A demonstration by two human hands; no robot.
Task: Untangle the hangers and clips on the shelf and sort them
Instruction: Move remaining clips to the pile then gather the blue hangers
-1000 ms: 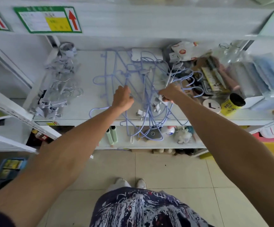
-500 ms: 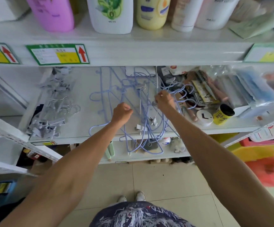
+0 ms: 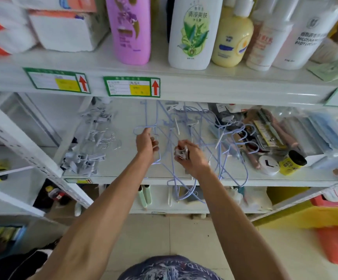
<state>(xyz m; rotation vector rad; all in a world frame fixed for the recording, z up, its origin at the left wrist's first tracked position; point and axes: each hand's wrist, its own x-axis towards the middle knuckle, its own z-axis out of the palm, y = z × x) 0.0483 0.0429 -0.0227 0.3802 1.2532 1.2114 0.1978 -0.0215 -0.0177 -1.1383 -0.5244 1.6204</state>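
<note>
The tangle of pale lilac wire hangers point(image 3: 186, 126) lies in the middle of the white metal shelf point(image 3: 123, 164). Its long wires run mostly from back to front, and some loops hang over the front edge. The right hand point(image 3: 192, 160) pinches a small white plastic clip point(image 3: 181, 152) just above the tangle. The left hand point(image 3: 146, 141) curls its fingers round one hanger wire. The heap of grey-white clips point(image 3: 83, 160) lies to the left, beyond the left hand, so I judge the clip must travel leftward past it.
</note>
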